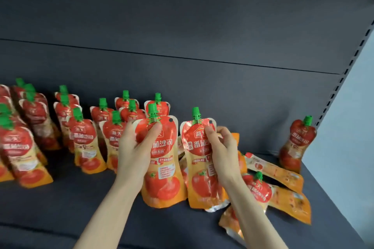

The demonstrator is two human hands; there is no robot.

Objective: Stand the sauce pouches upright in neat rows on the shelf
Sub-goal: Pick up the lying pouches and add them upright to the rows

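dark grey shelf (60, 208) nearest, two bare forearms reaching in over its front edge. left hand (134, 147) curled round the upper left edge of a tomato sauce pouch (162, 168), thumb pressed just under its green cap, pouch upright with its base on the shelf. right hand (222, 153) pinching the upper right edge of a second pouch (197, 170), also upright, touching the first on its right side. just right of and behind that hand, a heap of fallen pouches (283, 202), lying flat and overlapping, one showing its green cap. further left and back, rows of standing pouches (85, 141), caps up, blurred, running front to back, the held pair at their right end. far right, a lone pouch (297, 143) upright near the slotted post (344, 81), well apart from both hands. behind all, plain dark back panel (182, 26).
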